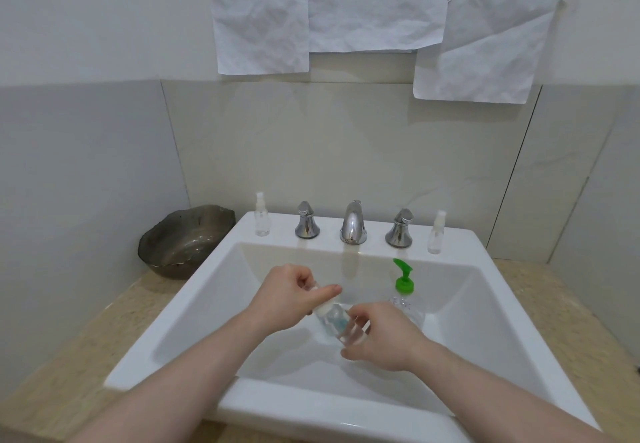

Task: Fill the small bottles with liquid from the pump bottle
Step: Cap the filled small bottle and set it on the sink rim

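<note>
Two hands work over the sink [194,290]: the right hand [381,338] grips a small spray bottle [337,326], the left hand [287,293] pinches its cap [320,309]. Likely uncapping; next, bring it under the green pump bottle [403,298].

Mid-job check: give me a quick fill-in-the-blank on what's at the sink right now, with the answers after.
1. The pump bottle standing in the sink has a pump head coloured ____.
2. The small bottle over the basin is held by ____ hands, the left hand at its top and the right hand at its base.
3. Spray bottles standing on the sink's back ledge number ____.

Answers: green; both; two
</note>
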The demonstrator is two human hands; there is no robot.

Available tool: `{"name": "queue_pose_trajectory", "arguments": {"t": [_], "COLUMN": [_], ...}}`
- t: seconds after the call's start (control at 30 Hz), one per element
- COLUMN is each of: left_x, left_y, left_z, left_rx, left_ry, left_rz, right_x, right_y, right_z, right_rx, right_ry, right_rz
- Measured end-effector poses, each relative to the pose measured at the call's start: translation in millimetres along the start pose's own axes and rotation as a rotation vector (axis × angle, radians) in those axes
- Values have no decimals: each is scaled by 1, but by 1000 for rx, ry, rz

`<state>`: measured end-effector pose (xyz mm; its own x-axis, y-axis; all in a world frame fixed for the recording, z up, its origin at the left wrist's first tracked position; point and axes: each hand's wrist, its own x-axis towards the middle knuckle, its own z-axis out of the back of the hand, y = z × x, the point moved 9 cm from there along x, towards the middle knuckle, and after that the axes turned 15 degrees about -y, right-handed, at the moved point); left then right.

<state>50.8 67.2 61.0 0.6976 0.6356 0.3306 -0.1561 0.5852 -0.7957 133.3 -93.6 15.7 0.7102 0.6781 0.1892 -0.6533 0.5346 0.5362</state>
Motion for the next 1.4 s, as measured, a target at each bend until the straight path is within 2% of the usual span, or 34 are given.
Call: {"name": "queue_pose_trajectory", "arguments": {"t": [0.1, 0.2, 0.33, 0.43, 0.63, 0.8, 1.13, 1.3, 1.4], "left_x": [-3, -11, -11, -6, 2, 2, 1, 5, 9], "left_y": [-9, -15, -17, -12, -2, 8, 8, 5, 2], "left_z": [-4, -11, -11, -7, 0, 8, 13, 14, 8], "left_rx": [-47, -158, -246, -331, -211, -16, 463, 410, 166], "left_ry": [66, 233, 259, 221, 54, -84, -182, -224, -204], "left_rz": [-83, -83, -78, -17, 8, 112, 87, 36, -53], "right_x": [1, 0, 1, 2, 1, 0, -2, 0, 0], "right_y": [-1, -3, -1, -1, -4, 5, 19, 19, 16], "right_z": [4, 3, -2, 1, 6, 10, 16, 17, 18], "right_rx": [18, 38, 75, 101, 45, -86, -206, -165, -115], "right_ry": [-18, -15, 0, -17, -35, -67, -144, -182, -202], "right_rz": [-21, -44, -60, -69, -62, 5, 102, 62, 34]}}
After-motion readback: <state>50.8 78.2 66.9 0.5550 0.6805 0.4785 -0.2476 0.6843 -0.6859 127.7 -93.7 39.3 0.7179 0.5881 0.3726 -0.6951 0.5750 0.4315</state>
